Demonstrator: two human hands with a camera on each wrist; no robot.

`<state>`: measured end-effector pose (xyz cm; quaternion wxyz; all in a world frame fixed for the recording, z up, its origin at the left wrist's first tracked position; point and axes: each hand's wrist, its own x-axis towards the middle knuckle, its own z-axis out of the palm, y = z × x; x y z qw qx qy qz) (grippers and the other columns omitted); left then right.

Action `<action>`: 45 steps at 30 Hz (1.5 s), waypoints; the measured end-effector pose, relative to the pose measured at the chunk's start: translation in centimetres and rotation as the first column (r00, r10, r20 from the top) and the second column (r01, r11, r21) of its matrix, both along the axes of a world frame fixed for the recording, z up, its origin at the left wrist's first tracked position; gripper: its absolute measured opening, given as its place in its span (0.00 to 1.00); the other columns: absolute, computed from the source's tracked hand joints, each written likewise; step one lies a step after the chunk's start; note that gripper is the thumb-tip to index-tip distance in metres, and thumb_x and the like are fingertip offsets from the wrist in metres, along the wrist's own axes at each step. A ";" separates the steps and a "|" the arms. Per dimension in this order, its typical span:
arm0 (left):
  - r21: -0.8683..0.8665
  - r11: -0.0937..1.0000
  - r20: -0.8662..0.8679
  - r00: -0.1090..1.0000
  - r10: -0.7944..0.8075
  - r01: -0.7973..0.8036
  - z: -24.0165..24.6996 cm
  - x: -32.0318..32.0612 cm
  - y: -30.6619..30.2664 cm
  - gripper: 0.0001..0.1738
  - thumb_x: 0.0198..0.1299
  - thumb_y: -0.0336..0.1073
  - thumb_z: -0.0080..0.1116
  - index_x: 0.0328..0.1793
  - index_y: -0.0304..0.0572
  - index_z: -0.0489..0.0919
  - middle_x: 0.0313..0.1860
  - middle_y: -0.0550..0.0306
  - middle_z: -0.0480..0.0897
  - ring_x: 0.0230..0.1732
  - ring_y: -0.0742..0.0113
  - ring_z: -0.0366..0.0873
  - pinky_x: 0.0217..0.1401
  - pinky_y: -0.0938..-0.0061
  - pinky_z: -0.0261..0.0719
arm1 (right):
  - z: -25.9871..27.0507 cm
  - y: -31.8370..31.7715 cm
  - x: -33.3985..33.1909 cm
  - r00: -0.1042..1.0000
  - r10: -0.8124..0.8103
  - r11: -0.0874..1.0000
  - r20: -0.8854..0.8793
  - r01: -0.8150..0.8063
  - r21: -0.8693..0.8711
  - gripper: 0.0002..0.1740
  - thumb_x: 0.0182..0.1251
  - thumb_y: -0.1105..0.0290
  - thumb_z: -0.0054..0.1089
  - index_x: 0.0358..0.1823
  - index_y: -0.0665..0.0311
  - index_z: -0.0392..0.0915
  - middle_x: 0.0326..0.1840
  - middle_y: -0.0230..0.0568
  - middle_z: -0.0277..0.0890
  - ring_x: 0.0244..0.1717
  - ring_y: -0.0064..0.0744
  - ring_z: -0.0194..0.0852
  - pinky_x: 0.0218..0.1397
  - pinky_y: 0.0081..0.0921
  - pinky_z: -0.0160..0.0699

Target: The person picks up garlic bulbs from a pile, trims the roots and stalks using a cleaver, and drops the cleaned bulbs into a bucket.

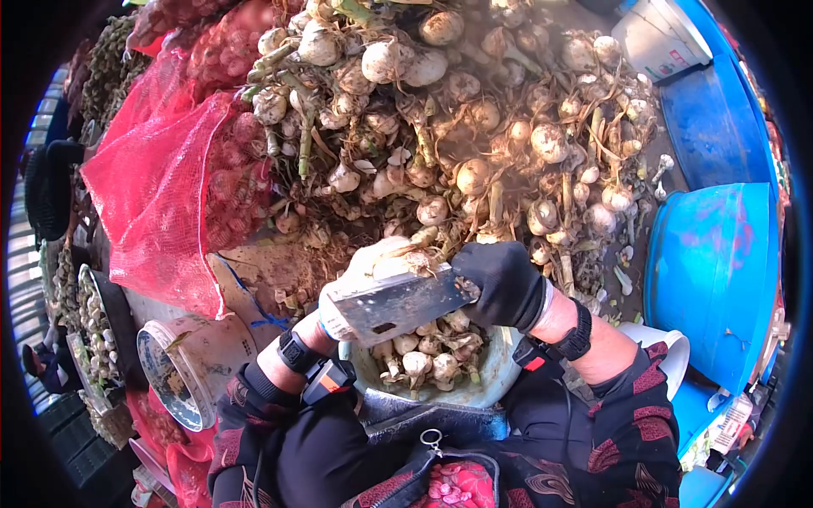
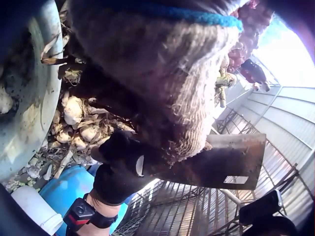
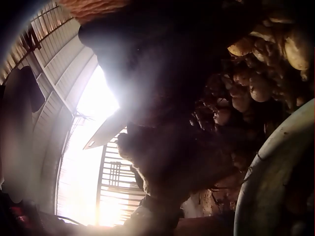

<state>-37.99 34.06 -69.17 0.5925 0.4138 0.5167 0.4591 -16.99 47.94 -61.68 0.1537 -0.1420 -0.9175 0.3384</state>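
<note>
My right hand (image 1: 502,286), in a black glove, grips a broad cleaver (image 1: 398,305) with a rectangular hole near the blade's end. The flat, dirt-smeared blade crosses in front of my left hand (image 1: 366,264), which wears a white knitted glove. Dry, brownish garlic leaves (image 1: 415,261) stick out by the left fingers. The bulb in that hand is mostly hidden behind glove and blade. In the left wrist view the curled white glove (image 2: 172,83) fills the top, with the black glove (image 2: 125,164) below it. Under both hands sits a pale tub (image 1: 500,372) holding several trimmed garlic bulbs (image 1: 417,364).
A large heap of garlic with stalks (image 1: 474,127) lies ahead. Red mesh sacks (image 1: 161,186) stand at the left, above a tipped, dirty white bucket (image 1: 199,364). Blue tubs (image 1: 711,279) line the right side, with a white container (image 1: 660,38) at the back right.
</note>
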 end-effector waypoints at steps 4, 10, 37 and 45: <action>0.444 0.880 -0.368 0.930 0.004 0.172 3.9 0.3 -0.1 0.30 0.56 0.36 0.62 0.66 0.39 0.71 0.66 0.46 0.70 0.69 0.53 0.63 0.71 0.66 0.59 | -0.8 0.6 0.2 1.000 0.014 0.999 0.011 -0.014 0.052 0.09 0.39 0.67 0.63 0.25 0.57 0.75 0.24 0.41 0.74 0.27 0.46 0.77 0.27 0.36 0.76; 0.370 0.861 -0.378 0.903 -0.203 0.348 3.5 -1.8 -0.8 0.32 0.61 0.34 0.60 0.70 0.40 0.63 0.61 0.51 0.73 0.56 0.66 0.73 0.54 0.74 0.77 | -1.3 1.2 0.0 0.999 -0.035 0.999 -0.031 0.036 0.028 0.10 0.44 0.63 0.66 0.22 0.59 0.75 0.21 0.43 0.72 0.24 0.50 0.74 0.25 0.39 0.73; -0.463 0.818 0.465 0.879 -0.104 0.342 8.4 1.4 3.3 0.26 0.44 0.33 0.69 0.50 0.28 0.77 0.42 0.58 0.82 0.44 0.68 0.79 0.46 0.72 0.78 | -1.0 1.5 0.7 0.948 -0.313 0.716 0.060 0.277 -0.640 0.11 0.51 0.69 0.69 0.32 0.65 0.77 0.22 0.34 0.72 0.25 0.19 0.70 0.29 0.24 0.70; 0.386 0.721 -0.706 0.687 -0.170 0.575 5.2 -0.3 3.6 0.22 0.37 0.38 0.63 0.44 0.47 0.83 0.39 0.57 0.84 0.51 0.46 0.78 0.51 0.57 0.77 | -0.5 1.5 1.7 0.983 -0.158 0.862 0.098 0.185 -0.471 0.11 0.48 0.66 0.65 0.22 0.65 0.74 0.17 0.47 0.71 0.17 0.39 0.69 0.25 0.31 0.70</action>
